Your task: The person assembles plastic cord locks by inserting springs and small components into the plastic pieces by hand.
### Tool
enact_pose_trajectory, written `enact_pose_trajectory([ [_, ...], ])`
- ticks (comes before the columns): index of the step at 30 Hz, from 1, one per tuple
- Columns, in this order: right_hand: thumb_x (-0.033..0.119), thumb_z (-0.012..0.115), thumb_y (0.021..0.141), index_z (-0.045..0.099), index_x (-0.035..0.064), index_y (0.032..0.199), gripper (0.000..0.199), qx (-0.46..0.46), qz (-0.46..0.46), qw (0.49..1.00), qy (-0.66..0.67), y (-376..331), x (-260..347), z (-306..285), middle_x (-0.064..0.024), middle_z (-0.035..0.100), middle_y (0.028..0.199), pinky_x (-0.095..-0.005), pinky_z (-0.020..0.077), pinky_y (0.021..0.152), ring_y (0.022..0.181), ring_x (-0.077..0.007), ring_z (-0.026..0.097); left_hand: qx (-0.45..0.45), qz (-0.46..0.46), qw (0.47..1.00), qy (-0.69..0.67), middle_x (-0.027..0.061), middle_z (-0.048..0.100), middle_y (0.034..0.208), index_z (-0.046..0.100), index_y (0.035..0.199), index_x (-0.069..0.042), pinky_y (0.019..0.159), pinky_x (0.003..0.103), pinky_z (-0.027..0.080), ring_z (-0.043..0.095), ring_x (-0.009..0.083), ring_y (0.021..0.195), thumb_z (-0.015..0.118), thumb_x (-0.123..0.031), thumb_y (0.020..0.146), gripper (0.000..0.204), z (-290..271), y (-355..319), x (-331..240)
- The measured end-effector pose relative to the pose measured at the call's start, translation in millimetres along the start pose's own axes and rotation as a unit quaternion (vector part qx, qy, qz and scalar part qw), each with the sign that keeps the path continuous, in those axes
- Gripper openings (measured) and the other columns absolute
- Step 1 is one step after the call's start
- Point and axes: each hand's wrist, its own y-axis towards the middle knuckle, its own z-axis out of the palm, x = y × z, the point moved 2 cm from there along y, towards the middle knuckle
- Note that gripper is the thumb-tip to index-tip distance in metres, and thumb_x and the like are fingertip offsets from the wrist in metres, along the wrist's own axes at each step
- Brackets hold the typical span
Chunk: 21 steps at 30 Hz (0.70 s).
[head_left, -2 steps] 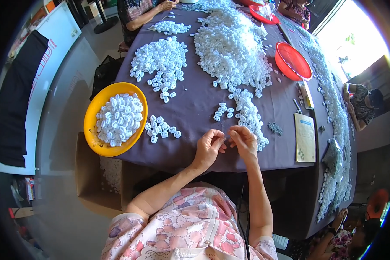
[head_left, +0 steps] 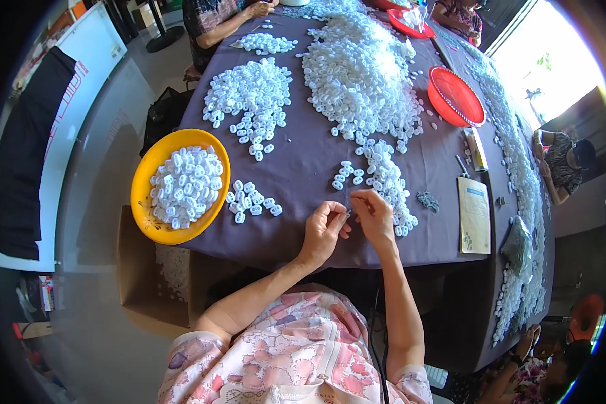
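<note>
My left hand (head_left: 325, 232) is closed in a pinch above the near edge of the cloth-covered table. Beside it, my right hand (head_left: 374, 217) is pinched too, its fingertips a little above and close to those of the left. Something tiny shows between the fingertips, too small to name. Just beyond the hands lies a small group of white oval pieces with two holes (head_left: 347, 174). A strip of the same pieces (head_left: 386, 176) runs down to my right hand. Another small group (head_left: 252, 200) sits to the left, next to a yellow bowl (head_left: 220, 195) heaped with such pieces.
Large heaps of white pieces (head_left: 360, 74) cover the far table, with another pile (head_left: 249, 91) at left. Right of my hands are a small grey-green bunch (head_left: 427, 200), a paper booklet (head_left: 475, 215) and a red basket (head_left: 444, 108). A cardboard box (head_left: 151, 303) stands below. Other people sit around.
My right hand has shifted slightly up and to the left, its fingertips rising above those of the left. My left hand has stayed almost still.
</note>
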Motion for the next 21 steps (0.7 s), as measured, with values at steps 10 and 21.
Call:
enact_pose_trajectory([
  [10,0.013,0.065,0.082,0.062,0.0081,0.099,0.018,0.025,-0.203,0.940,-0.274,30,14,25,-0.0114,0.056,0.089,-0.0412,0.0504,0.064,0.079,-0.0312,0.062,0.008,0.000,1.000,-0.027,0.0048,0.058,0.075,0.051,0.100,-0.002,0.059,0.023,0.049,0.058,0.0102,0.065,0.052,-0.009,0.096,0.008,-1,-1,-4],
  [21,0.002,0.058,0.078,0.054,0.0014,0.104,0.026,0.053,-0.188,0.923,-0.331,19,9,8,-0.0176,0.053,0.093,-0.0445,0.0521,0.059,0.072,-0.0383,0.062,0.001,0.009,1.000,-0.019,0.0038,0.059,0.077,0.054,0.105,-0.001,0.057,0.022,0.049,0.057,0.0086,0.064,0.055,-0.006,0.094,0.012,3,0,-6],
])
